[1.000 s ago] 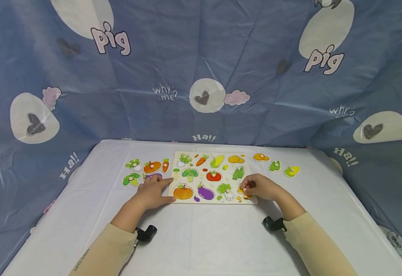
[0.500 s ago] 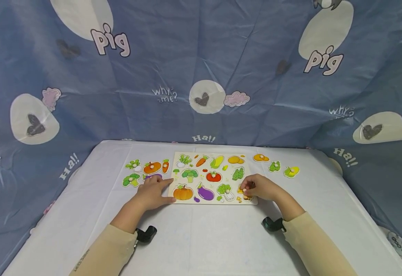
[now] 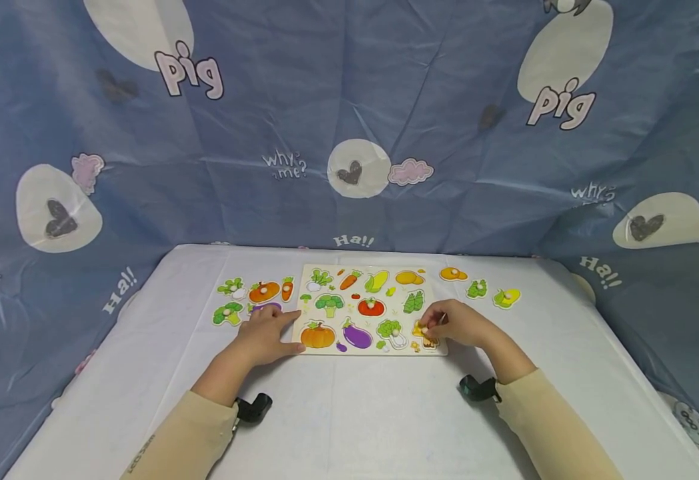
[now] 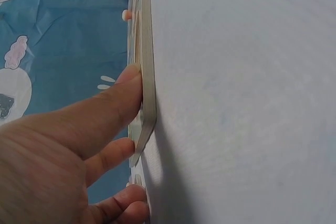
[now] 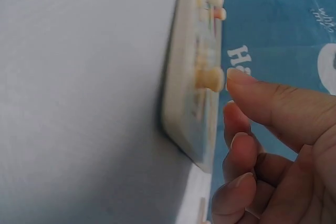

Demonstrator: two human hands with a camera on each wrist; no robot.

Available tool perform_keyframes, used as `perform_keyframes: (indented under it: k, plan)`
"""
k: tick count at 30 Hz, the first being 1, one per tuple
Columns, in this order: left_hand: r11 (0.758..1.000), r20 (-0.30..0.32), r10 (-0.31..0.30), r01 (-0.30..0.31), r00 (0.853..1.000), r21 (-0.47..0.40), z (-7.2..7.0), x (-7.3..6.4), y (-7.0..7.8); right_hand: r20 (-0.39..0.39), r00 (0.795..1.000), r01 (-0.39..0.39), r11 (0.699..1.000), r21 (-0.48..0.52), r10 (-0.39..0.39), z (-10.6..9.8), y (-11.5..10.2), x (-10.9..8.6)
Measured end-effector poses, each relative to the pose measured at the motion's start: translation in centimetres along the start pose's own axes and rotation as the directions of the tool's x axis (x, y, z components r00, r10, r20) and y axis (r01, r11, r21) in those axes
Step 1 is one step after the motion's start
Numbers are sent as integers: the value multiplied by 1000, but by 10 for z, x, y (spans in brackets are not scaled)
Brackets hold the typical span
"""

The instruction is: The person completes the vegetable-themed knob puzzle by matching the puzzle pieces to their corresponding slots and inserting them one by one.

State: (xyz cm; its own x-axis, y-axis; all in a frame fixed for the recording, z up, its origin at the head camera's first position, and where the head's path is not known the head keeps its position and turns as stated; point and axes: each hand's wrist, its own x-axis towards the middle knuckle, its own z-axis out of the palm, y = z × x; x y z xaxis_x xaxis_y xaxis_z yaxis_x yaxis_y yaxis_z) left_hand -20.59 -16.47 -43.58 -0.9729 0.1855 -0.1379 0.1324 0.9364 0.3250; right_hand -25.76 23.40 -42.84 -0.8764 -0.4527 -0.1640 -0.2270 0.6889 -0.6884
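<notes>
A wooden vegetable puzzle board (image 3: 346,352) lies on the white table. My left hand (image 3: 264,337) rests at its left edge, with thumb and index finger spread along the edge; in the left wrist view the thumb (image 4: 118,95) presses the board. My right hand (image 3: 460,323) is over the lower right corner, at a yellow-and-brown puzzle piece (image 3: 429,343) partly hidden by the fingers. In the right wrist view, the piece's wooden knob (image 5: 211,79) stands just apart from the thumb tip, and the loosely bent fingers hold nothing.
Loose knobbed pieces lie left of the board: radish (image 3: 232,288), pumpkin (image 3: 264,291), carrot (image 3: 287,289), broccoli (image 3: 227,313) and partly covered eggplant (image 3: 265,308). Beyond its right side are a potato-like piece (image 3: 453,274), a green piece (image 3: 477,289) and corn (image 3: 507,298). A patterned blue cloth (image 3: 349,220) hangs behind.
My right hand has shifted slightly up and right, showing more of the yellow-and-brown piece's knob. My left hand and the board have stayed in place.
</notes>
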Motion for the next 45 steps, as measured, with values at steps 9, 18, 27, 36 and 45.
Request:
perform_keyframes:
  k: [9,18,27,36,45]
  plan:
    - [1000,-9,5,-5,1000,-7,0,0,-2,-73,996,41,997,-64,-45,-16,-3,-10]
    - [1000,-13,5,-5,1000,0,1,1,-1,-128,991,37,997,-62,-44,-37,-8,-18]
    - [1000,-17,17,-17,1000,-1,3,2,-3,-189,982,-4,997,-71,-10,-57,1,-19]
    - [1000,-20,14,-14,1000,5,6,4,-7,-249,968,-36,997,-71,18,-72,20,-17]
    - [1000,-9,3,-3,1000,5,3,4,-6,-298,949,-140,985,-97,105,-85,34,-9]
